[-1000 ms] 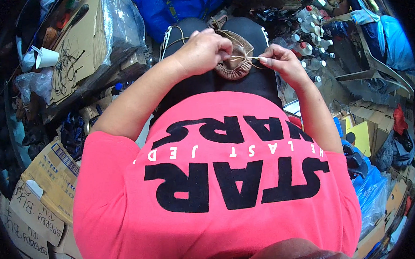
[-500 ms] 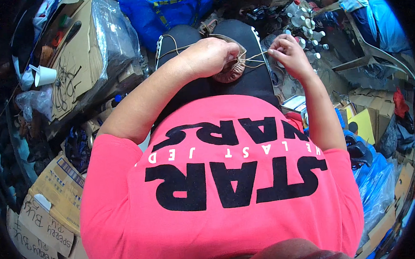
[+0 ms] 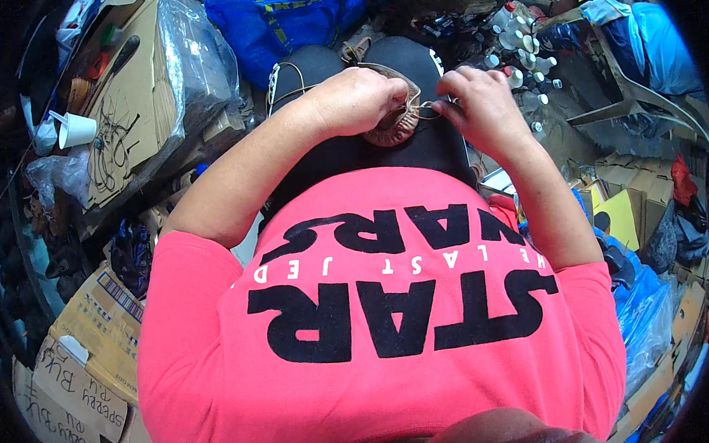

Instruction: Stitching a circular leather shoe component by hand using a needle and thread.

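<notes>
A brown leather shoe with a puckered, gathered edge rests on my lap between my dark-clad thighs. My left hand is closed round its left side and hides much of it. A thin light-brown thread comes out of the leather at its right edge. Close beside that edge, my right hand has its fingers bent and pinches the thread between thumb and forefinger. Whether a needle is in the fingers cannot be made out. Another length of cord loops over my left thigh.
A blue bag stands beyond my knees. To the left are cardboard with dark cords lying on it and a white cup. Several plastic bottles stand far right. A bent metal frame and cartons lie at the right.
My right hand has come left and close to the shoe, shortening the stretch of thread between them. My left hand stays in place on the shoe.
</notes>
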